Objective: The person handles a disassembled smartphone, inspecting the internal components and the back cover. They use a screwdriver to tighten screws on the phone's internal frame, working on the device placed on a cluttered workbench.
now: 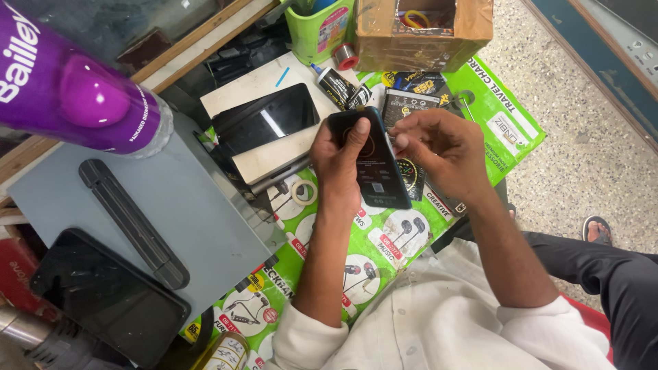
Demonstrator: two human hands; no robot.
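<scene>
While your left hand (337, 161) wraps around the phone (373, 161), fingers curled behind it and thumb pressed on its dark back, you hold it tilted above the green mat (510, 113). Your right hand (442, 147) sits at the phone's 3 o'clock, fingertips pinched together against its upper edge; whether they grip anything small, you cannot tell. A glass panel (264, 123) lies at the phone's 9 o'clock, a tape roll (303, 192) at 8, a glue tube (336, 85) at 11, a cardboard box (425, 31) at 12.
</scene>
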